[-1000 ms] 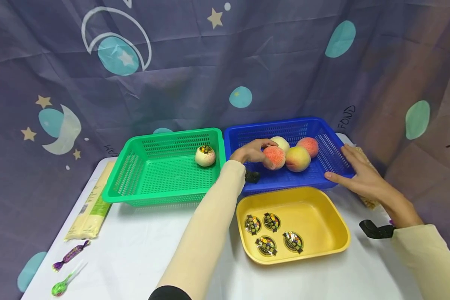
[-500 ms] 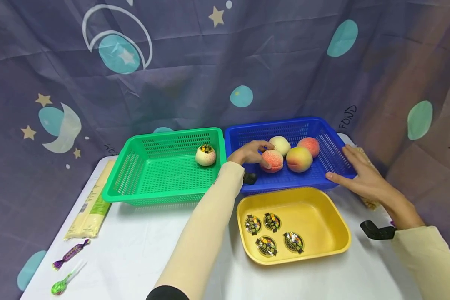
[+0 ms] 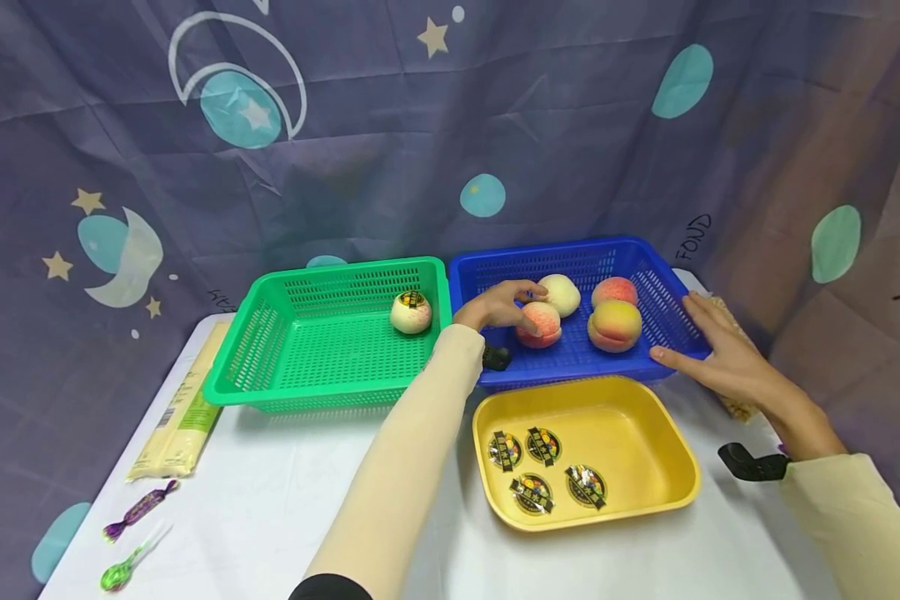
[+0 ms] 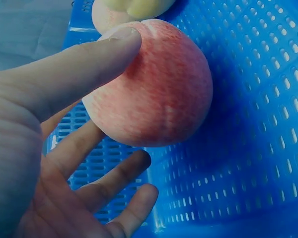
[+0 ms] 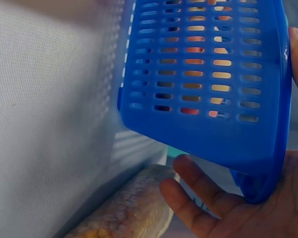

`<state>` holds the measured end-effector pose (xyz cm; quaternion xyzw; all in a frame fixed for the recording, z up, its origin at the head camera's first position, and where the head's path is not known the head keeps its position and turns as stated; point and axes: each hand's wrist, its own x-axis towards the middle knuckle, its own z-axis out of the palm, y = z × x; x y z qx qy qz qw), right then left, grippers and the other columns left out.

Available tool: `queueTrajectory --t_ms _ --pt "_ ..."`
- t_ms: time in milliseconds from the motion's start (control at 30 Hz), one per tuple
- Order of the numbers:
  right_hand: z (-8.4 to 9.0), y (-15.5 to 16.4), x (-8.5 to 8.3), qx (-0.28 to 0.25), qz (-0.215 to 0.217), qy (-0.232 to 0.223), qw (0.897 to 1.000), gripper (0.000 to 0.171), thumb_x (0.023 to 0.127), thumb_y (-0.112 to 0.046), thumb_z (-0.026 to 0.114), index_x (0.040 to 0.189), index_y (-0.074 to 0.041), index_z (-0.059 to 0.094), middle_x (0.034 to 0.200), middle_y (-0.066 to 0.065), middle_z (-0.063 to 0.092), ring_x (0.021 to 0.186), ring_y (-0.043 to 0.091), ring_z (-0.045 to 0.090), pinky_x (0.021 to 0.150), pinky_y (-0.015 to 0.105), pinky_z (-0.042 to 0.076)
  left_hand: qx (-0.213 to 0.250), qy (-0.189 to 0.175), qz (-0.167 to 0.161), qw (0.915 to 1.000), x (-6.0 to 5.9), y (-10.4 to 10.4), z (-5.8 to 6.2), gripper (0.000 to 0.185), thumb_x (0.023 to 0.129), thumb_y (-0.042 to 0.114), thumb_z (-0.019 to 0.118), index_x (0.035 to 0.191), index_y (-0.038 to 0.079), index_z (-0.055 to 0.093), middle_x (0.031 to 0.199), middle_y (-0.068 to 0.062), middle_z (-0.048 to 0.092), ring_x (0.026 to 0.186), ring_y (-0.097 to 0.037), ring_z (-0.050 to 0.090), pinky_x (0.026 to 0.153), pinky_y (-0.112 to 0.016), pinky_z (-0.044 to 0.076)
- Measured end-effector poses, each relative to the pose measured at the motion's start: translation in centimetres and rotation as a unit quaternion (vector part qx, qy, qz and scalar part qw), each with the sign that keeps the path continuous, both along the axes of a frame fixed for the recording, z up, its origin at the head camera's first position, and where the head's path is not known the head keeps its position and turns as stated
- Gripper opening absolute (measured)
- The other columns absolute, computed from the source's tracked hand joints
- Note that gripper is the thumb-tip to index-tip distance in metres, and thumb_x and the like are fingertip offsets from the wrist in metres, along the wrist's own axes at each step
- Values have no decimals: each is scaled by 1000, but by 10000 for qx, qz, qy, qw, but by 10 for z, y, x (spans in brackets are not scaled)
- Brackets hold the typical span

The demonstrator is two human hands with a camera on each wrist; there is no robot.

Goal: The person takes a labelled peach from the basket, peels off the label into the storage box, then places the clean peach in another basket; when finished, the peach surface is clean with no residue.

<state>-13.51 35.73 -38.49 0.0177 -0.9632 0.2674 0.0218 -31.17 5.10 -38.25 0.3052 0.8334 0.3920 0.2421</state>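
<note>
My left hand [image 3: 501, 305] pinches a pinkish-red peach [image 3: 538, 327] inside the blue basket [image 3: 570, 372]. In the left wrist view the thumb lies across this peach [image 4: 164, 94], while the lower fingers hang apart from it. Beside it in the basket are a pale peach [image 3: 560, 297], a yellow-red peach [image 3: 615, 327] and another red one [image 3: 614, 291]. My right hand [image 3: 735, 358] rests at the basket's right rim. Its fingers are spread, with the basket corner [image 5: 258, 168] between thumb and fingers in the right wrist view.
Left of the blue basket stands a green basket [image 3: 322, 392] holding one peach with a sticker [image 3: 411, 312]. In front, a yellow tray [image 3: 645, 450] holds several round stickers [image 3: 532, 493]. Packets [image 3: 176, 425] and wrapped sweets [image 3: 141, 508] lie on the left.
My left hand has drawn the pinched peach slightly left, away from the others. The yellow-red peach has shifted right and turned. My right hand stays at the rim.
</note>
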Motion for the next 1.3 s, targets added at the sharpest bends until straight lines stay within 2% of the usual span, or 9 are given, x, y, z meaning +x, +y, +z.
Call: queueTrajectory --t_ms 267,500,700,867,1000,1133,1300 --pt "1 -1 -2 -51 70 98 9999 103 95 -48 64 163 -2 2 170 25 -5 154 48 -19 115 77 -10 109 -3 23 9999 5 -9 14 71 86 5 80 150 15 51 151 -14 53 141 -31 49 110 -42 48" --pt "2 -1 -2 -143 147 193 9996 102 95 -45 65 162 1 4 169 27 -3 154 50 -17 115 77 -10 167 332 -145 9992 12 -16 39 72 88 11 79 152 15 47 151 -17 52 144 -34 44 114 -47 44" --pt "1 1 -3 -172 138 207 9995 101 95 -45 65 162 0 5 170 26 -3 154 50 -16 115 77 -8 249 653 -156 9974 20 -30 55 70 89 21 80 151 24 49 154 -10 51 142 -33 46 114 -43 44" --pt "1 4 -1 -142 141 177 9996 101 96 -46 63 162 0 4 169 26 -4 154 50 -17 115 77 -10 436 905 -41 9949 29 -50 60 66 89 23 80 149 28 52 153 -4 53 138 -32 50 112 -40 46" --pt "1 5 -1 -143 113 141 9997 101 96 -47 62 163 -1 2 169 26 -6 153 50 -18 114 77 -11 762 1028 65 9918 38 -70 62 62 91 23 78 147 27 54 151 -1 54 138 -31 50 109 -43 49" --pt "0 5 -1 -155 106 149 9997 101 96 -48 62 163 -2 1 169 26 -7 153 51 -19 114 77 -11 1030 1151 372 9873 47 -97 62 57 93 29 75 146 29 55 149 0 57 137 -30 49 106 -46 50" --pt "-1 4 -2 -124 106 164 9997 102 96 -48 62 163 -2 0 169 25 -9 153 50 -21 113 78 -12 1297 1357 877 9783 57 -135 60 55 95 33 72 146 30 54 149 1 56 140 -30 45 110 -52 44"
